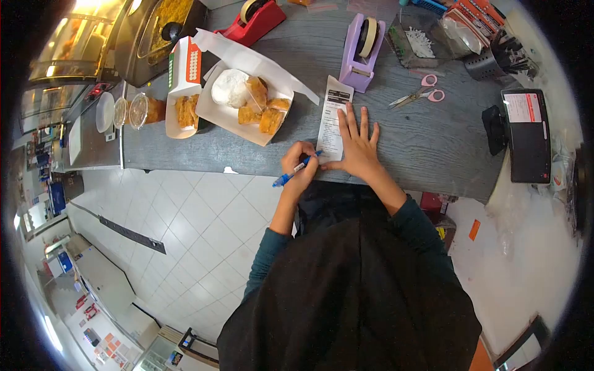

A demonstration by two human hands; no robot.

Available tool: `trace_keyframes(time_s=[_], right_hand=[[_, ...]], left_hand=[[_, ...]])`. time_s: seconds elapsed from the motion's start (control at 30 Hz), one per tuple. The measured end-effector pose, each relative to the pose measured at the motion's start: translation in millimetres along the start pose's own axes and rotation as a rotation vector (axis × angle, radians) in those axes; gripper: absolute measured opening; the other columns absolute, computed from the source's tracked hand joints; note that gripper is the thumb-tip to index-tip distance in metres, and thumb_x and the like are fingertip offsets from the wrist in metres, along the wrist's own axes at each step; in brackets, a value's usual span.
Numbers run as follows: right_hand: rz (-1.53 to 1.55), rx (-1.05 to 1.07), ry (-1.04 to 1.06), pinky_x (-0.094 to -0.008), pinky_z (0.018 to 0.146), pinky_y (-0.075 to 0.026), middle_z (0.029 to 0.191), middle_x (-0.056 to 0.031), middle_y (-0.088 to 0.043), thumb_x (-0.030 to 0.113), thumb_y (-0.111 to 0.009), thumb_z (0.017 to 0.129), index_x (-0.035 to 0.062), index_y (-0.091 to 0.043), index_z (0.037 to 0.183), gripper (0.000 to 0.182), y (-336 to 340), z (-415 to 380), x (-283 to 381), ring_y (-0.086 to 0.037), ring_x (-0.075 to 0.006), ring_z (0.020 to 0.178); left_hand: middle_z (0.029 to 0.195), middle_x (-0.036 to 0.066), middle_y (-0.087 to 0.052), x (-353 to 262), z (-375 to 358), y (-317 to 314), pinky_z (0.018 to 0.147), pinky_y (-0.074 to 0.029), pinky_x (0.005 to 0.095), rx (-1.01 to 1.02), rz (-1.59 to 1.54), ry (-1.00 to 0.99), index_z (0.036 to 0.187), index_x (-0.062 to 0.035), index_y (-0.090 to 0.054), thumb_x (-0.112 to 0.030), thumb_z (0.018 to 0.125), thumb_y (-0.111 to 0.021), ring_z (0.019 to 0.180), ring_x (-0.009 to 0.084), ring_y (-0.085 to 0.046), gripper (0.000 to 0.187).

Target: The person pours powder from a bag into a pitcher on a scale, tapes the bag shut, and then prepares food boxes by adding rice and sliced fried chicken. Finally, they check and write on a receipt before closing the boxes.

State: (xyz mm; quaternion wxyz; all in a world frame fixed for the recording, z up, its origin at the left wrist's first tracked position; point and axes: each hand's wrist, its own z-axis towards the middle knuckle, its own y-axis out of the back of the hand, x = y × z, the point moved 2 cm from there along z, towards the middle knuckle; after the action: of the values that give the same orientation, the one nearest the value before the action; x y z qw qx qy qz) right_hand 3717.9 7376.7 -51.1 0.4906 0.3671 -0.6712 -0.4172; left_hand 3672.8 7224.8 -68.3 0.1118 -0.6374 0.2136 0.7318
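My left hand (299,164) is closed around a blue pen (286,179), whose tip end rests at the lower left part of a printed receipt (333,120). The receipt lies lengthwise on the grey table (247,157), near its front edge. My right hand (359,145) lies flat with fingers spread, over the receipt's right edge and the table beside it. Left of the receipt stands an open takeaway box (213,114) with white rice (230,88) and golden fried pieces (271,120). Beside it is a narrower carton (180,131) with more fried food.
Behind the receipt stands a purple tape dispenser (357,55); a red one (253,23) is further left. Pink-handled scissors (417,93) lie right of my right hand. A tablet (527,137) stands at the right end. Lidded cups (145,111) stand at the left.
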Motion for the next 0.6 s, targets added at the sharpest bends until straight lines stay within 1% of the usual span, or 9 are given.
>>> trace_keyframes(time_s=[0.1,0.13,0.23,0.27,0.37,0.43,0.47,0.57,0.6], right_hand=[[0.072,-0.086,0.016,-0.0620,0.094,-0.010,0.142,-0.0160,-0.005,0.059,-0.073,0.039,0.0011,-0.022,0.129,0.119,-3.3,-2.4,-2.6,-0.001,-0.0399,0.129],[0.103,-0.136,0.038,-0.0623,0.094,-0.010,0.141,-0.0165,-0.006,0.058,-0.074,0.038,0.0006,-0.029,0.122,0.111,-5.5,-4.1,-4.0,-0.003,-0.0407,0.128],[0.112,-0.139,0.045,-0.0605,0.094,-0.010,0.142,-0.0156,-0.006,0.058,-0.074,0.039,0.0002,-0.032,0.121,0.109,-5.6,-4.6,-5.7,-0.002,-0.0396,0.129],[0.101,-0.152,0.048,-0.0611,0.094,-0.011,0.141,-0.0162,-0.006,0.056,-0.074,0.039,0.0006,-0.033,0.118,0.105,-5.3,-4.5,-5.0,-0.002,-0.0403,0.129],[-0.001,-0.042,0.161,-0.0607,0.095,-0.014,0.140,-0.0207,-0.004,0.053,-0.076,0.040,0.0009,-0.035,0.122,0.105,13.3,-9.7,-9.5,-0.001,-0.0427,0.128],[-0.015,0.108,0.222,-0.0613,0.094,-0.018,0.140,-0.0226,0.000,0.052,-0.076,0.039,0.0020,-0.035,0.125,0.108,48.4,-11.2,-16.5,0.001,-0.0451,0.127],[-0.085,0.143,0.240,-0.0537,0.088,-0.034,0.136,-0.0218,-0.020,0.047,-0.075,0.050,0.0019,-0.045,0.116,0.085,80.2,-6.8,-17.9,-0.023,-0.0418,0.123],[0.554,0.041,0.231,-0.0419,0.076,-0.044,0.111,-0.0183,-0.050,0.032,-0.070,0.065,0.0002,-0.056,0.097,0.047,158.8,54.6,-61.4,-0.050,-0.0323,0.101],[0.431,-0.140,0.206,-0.0384,0.072,-0.044,0.095,-0.0161,-0.054,0.023,-0.065,0.069,-0.0003,-0.057,0.088,0.031,188.4,81.1,-74.2,-0.053,-0.0293,0.088]], left_hand=[[0.084,0.011,-0.054,5.6,0.1,-2.1,0.065,-0.043,0.0246,-0.086,-0.183,0.072,0.073,0.0001,-0.050,0.004,0.069,-0.054,0.073,0.0148,-0.053,0.007],[0.086,0.012,-0.055,9.6,-0.1,-4.3,0.067,-0.043,0.0255,-0.137,-0.278,0.096,0.073,0.0004,-0.050,0.004,0.069,-0.055,0.076,0.0163,-0.054,0.007],[0.092,0.014,-0.054,-12.9,9.4,-14.4,0.071,-0.044,0.0292,-0.189,0.371,-0.215,0.079,-0.0001,-0.053,0.003,0.071,-0.058,0.082,0.0237,-0.055,0.010],[0.100,0.016,-0.053,-10.0,7.1,-17.2,0.078,-0.043,0.0344,-0.139,0.408,-0.149,0.088,-0.0020,-0.056,0.002,0.070,-0.057,0.091,0.0306,-0.053,0.018],[0.108,0.015,-0.050,-2.0,8.6,-27.7,0.085,-0.039,0.0371,-0.105,0.433,-0.103,0.094,-0.0059,-0.058,0.003,0.069,-0.053,0.099,0.0312,-0.048,0.027],[0.114,0.013,-0.048,-14.1,14.4,-30.2,0.089,-0.036,0.0399,-0.033,0.707,-0.210,0.097,-0.0091,-0.058,0.004,0.066,-0.050,0.105,0.0319,-0.044,0.035],[0.114,0.012,-0.048,-14.6,15.4,-30.9,0.089,-0.036,0.0405,-0.042,0.736,-0.200,0.097,-0.0100,-0.058,0.004,0.065,-0.049,0.104,0.0319,-0.044,0.036],[0.115,0.010,-0.048,-16.7,16.6,-33.1,0.089,-0.036,0.0412,-0.058,0.792,-0.167,0.098,-0.0114,-0.058,0.004,0.064,-0.050,0.104,0.0321,-0.044,0.037],[0.115,0.010,-0.048,-17.6,17.5,-33.4,0.089,-0.036,0.0413,-0.062,0.806,-0.157,0.098,-0.0116,-0.058,0.003,0.064,-0.050,0.103,0.0321,-0.044,0.037]])
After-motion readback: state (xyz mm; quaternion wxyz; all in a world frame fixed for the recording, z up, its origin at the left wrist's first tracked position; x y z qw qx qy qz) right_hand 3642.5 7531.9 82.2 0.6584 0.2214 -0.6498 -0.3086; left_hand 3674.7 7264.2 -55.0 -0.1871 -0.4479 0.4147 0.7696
